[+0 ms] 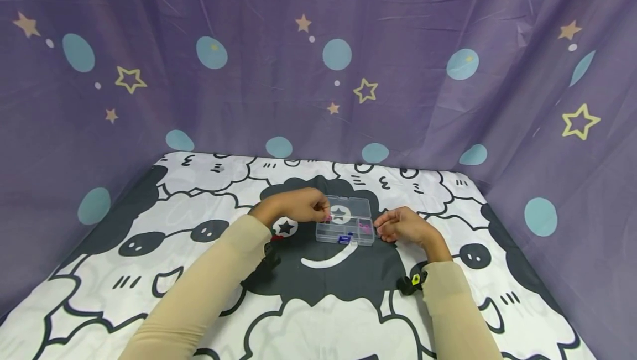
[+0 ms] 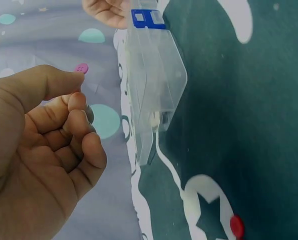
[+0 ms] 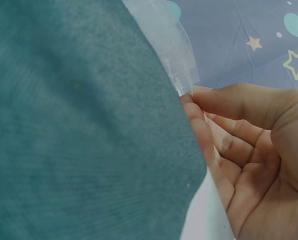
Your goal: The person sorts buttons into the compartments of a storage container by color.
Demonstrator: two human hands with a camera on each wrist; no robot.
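Observation:
A clear plastic compartment box (image 1: 328,235) sits on the dark patch of the cloth, its lid (image 1: 362,205) raised at the back and a blue latch (image 1: 345,239) at the front. My left hand (image 1: 311,205) is over the box's left side, pinching a pink button (image 2: 81,68) between thumb and finger. Small pink pieces (image 1: 365,228) lie in a right-hand compartment, and something small and blue lies near the front. With thumb and forefinger, my right hand (image 1: 405,224) grips the box's right edge; the right wrist view shows the contact at a corner.
A red button (image 2: 237,226) lies on the patterned cloth (image 1: 323,327), left of the box. Dark wrist straps with a yellow mark (image 1: 416,279) sit at the sleeves. Behind the table hangs a purple curtain (image 1: 278,100) printed with stars and dots.

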